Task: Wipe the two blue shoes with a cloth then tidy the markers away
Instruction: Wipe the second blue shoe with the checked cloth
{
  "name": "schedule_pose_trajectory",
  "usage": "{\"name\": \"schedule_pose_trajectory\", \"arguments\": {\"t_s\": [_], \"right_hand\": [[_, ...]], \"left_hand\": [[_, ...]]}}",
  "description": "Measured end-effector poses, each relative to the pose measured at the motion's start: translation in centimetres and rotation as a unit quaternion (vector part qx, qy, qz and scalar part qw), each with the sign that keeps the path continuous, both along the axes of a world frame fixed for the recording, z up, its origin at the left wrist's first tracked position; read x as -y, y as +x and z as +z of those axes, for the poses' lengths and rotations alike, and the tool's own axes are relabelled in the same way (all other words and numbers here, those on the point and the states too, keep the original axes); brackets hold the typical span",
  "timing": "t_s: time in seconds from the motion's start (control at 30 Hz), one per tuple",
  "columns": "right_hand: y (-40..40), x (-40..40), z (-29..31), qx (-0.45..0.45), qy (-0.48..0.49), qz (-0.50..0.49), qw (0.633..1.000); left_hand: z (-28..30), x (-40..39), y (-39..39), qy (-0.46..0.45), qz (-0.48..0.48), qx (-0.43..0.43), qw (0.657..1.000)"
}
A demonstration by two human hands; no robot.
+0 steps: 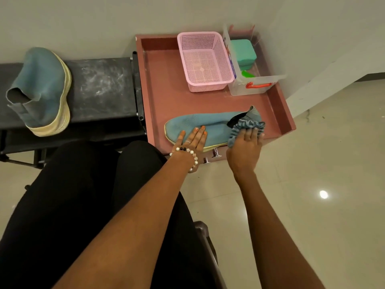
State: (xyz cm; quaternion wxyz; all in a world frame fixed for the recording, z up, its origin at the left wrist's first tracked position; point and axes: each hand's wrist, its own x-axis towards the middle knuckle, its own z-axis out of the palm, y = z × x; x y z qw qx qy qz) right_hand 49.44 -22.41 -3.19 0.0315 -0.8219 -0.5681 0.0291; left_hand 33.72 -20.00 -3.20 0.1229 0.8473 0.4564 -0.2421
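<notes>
Black trousers [73, 205] are sitting closest to us, with two bare arms reaching out over them. At the end of one arm, the left hand [192, 138] is lying flat on a blue shoe [200, 125]. Its fingers are straight and spread, pressing the toe part down so the shoe is not sliding. A bead bracelet [190, 154] is hanging round that wrist.

Over on the other side, the right hand [246, 147] is holding a striped cloth [245, 127]. Its fingers are curling round the bunched cloth and pushing it against the heel end of the shoe, right by the opening.

That shoe is lying on its side at the near edge of a pink tray [166, 97]. A second blue shoe [41, 88] is standing tipped up on a black bench [104, 86], well apart from the tray. At the back of the tray, a pink basket [205, 59] is sitting just beside a clear box [250, 84]. Markers are not showing clearly anywhere; something green is in the clear box, but it is too hard to tell what.

It looks like the wiping step is going on, with the first shoe being cleaned. Next, the cloth probably needs rubbing along the rest of this shoe. After that, the shoe on the bench is needing a wipe too, and the markers come last.
</notes>
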Motion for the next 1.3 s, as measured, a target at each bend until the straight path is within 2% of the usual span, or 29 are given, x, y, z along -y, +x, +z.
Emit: {"name": "schedule_pose_trajectory", "arguments": {"t_s": [0.1, 0.2, 0.3, 0.4, 0.5, 0.6, 0.67, 0.77, 0.87, 0.97, 1.03, 1.1, 1.13, 1.17, 1.2, 1.23, 1.27, 1.3], "right_hand": [[-1.4, -0.9, 1.4, -0.052, 0.013, 0.101, 0.993], [1.1, -0.7, 2.1, -0.076, 0.050, 0.182, 0.979], [5.4, 0.1, 2.1, -0.001, 0.024, 0.168, 0.986], [4.4, -0.2, 1.0, 0.036, 0.033, 0.094, 0.994], [-0.7, -0.5, 0.7, -0.074, 0.079, 0.054, 0.993], [-1.6, 0.7, 0.1, -0.113, 0.083, 0.138, 0.980], [0.3, 1.0, 0.4, -0.074, 0.057, 0.153, 0.984], [2.8, 0.8, 0.5, 0.056, 0.036, 0.140, 0.988], [1.1, -0.1, 0.3, 0.065, 0.037, 0.057, 0.996], [-2.6, -0.5, 0.4, -0.035, 0.043, -0.010, 0.998], [-3.8, -0.1, 1.7, -0.111, 0.052, 0.007, 0.992], [-3.5, 0.3, 3.3, -0.220, 0.021, 0.045, 0.974], [-2.9, 0.3, 4.2, -0.302, 0.003, 0.040, 0.953], [-2.1, 0.3, 4.9, -0.411, -0.001, -0.003, 0.912], [-1.1, 0.3, 5.6, -0.503, 0.018, -0.070, 0.861], [-0.1, 0.4, 6.0, -0.551, 0.068, -0.135, 0.821], [0.8, 0.5, 6.6, -0.538, 0.135, -0.187, 0.811], [1.8, 0.5, 6.9, -0.491, 0.203, -0.222, 0.818]], "left_hand": [[0.4, 0.0, 0.0, -0.011, 0.002, -0.005, 1.000], [0.5, -0.2, -0.1, -0.019, -0.003, -0.005, 1.000], [0.6, -0.3, -0.3, -0.025, -0.007, 0.000, 1.000], [0.7, -0.2, -0.2, -0.030, 0.000, -0.002, 1.000], [0.7, -0.3, 0.0, -0.026, 0.003, -0.016, 1.000], [0.8, -0.2, 0.0, -0.025, -0.005, -0.022, 0.999], [0.7, -0.1, 0.0, -0.029, -0.003, -0.017, 0.999], [0.7, -0.3, -0.2, -0.031, 0.000, -0.011, 0.999], [0.7, -0.3, -0.1, -0.035, 0.002, -0.012, 0.999], [0.9, -0.3, 0.0, -0.035, 0.006, -0.020, 0.999], [1.1, -0.2, 0.2, -0.035, -0.002, -0.036, 0.999], [1.3, -0.2, 0.2, -0.048, -0.015, -0.058, 0.997], [1.4, -0.2, 0.2, -0.051, -0.018, -0.063, 0.997], [1.4, -0.2, 0.3, -0.050, -0.018, -0.062, 0.997], [1.4, -0.1, 0.3, -0.049, -0.015, -0.057, 0.997], [1.2, 0.0, 0.3, -0.045, -0.006, -0.047, 0.998], [1.1, 0.0, 0.3, -0.039, 0.005, -0.036, 0.999], [0.9, 0.0, 0.4, -0.032, 0.012, -0.028, 0.999]]}}
